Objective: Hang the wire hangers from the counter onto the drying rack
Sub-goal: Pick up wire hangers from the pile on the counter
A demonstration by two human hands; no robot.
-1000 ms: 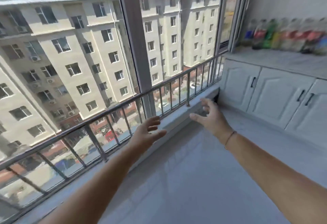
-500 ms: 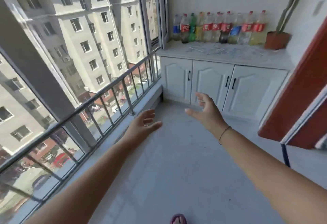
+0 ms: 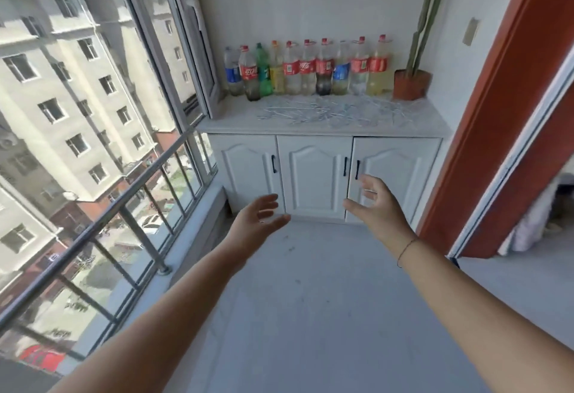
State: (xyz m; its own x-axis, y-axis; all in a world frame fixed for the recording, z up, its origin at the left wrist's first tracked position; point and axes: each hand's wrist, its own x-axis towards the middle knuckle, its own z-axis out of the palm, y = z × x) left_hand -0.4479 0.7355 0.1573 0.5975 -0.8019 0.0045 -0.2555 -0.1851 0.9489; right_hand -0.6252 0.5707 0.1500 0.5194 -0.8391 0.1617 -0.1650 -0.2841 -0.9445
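A loose pile of silver wire hangers [image 3: 329, 111] lies spread across the white counter [image 3: 230, 127] of a three-door cabinet at the far end of the balcony. My left hand [image 3: 259, 217] and my right hand [image 3: 372, 206] are both stretched out in front of me, fingers apart and holding nothing, well short of the counter and level with the cabinet doors. No drying rack is in view.
A row of plastic drink bottles [image 3: 306, 71] stands along the wall behind the hangers, with a red pot [image 3: 410, 83] at the right. A metal railing [image 3: 130, 193] and windows run along the left. A red door frame [image 3: 484, 119] stands at the right. Grey floor [image 3: 310, 299] lies ahead.
The view has swung right from the window to face the cabinet, and the counter with the hangers now sits centred ahead. Both hands stay extended and empty.
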